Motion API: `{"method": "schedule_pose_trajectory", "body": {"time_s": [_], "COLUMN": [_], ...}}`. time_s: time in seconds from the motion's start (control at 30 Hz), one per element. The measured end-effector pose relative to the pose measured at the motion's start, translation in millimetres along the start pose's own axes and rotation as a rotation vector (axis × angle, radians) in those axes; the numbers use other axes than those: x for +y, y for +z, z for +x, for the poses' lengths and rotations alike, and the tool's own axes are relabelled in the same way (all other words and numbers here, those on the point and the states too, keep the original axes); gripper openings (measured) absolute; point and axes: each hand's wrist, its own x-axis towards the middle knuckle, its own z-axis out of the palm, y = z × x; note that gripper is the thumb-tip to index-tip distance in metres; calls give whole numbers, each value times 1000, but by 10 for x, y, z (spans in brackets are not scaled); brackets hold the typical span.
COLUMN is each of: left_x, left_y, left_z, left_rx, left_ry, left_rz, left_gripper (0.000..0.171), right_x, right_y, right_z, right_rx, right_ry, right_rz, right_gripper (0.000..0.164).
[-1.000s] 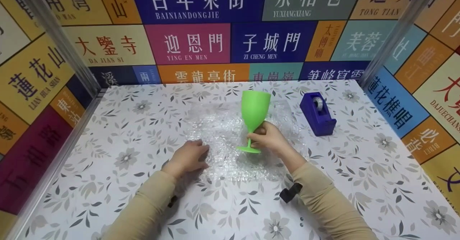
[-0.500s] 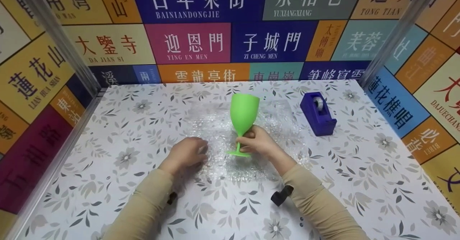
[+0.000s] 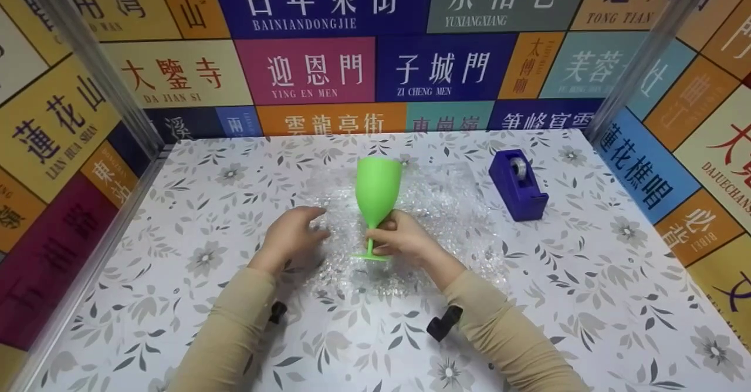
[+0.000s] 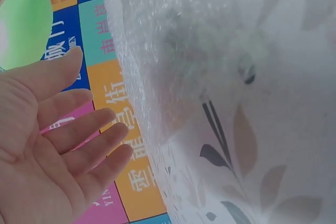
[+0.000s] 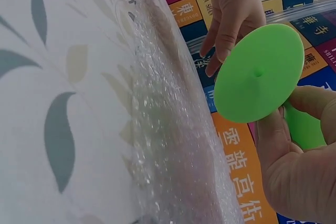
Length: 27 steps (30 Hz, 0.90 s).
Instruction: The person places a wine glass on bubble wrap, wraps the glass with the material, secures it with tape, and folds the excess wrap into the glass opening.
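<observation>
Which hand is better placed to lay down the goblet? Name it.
The right hand, probably: it pinches the green goblet by its stem over the bubble wrap; the left hand is empty.

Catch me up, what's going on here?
A person's right hand holds a green goblet by its stem, bowl up and base raised clear of the bubble wrap spread on the floral-patterned table. The left hand holds nothing, its fingers apart from the goblet, near the wrap's left edge. A purple tape dispenser stands to the right, touched by neither hand. The goblet isn't wrapped.
</observation>
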Motion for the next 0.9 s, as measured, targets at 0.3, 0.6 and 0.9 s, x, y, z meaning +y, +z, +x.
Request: {"method": "schedule_pose_trajectory", "body": {"time_s": [0.3,0.6,0.9], "left_x": [-81,-166,-221], "left_y": [-54,-107,-108], "left_z": [14,48,91], "left_rx": [16,9,4], "left_ry": [-90,-195,-275], "left_rz": [-89,-182,-237], "left_gripper": [58,63,67], "right_x": [57,149,183], "right_y": [184,300,384], "right_z": [7,14,35], "right_rx": [-42,-41,-34], "right_ry": [26,92,156], "right_rz": [-1,46,46], "right_gripper": [33,40,33]}}
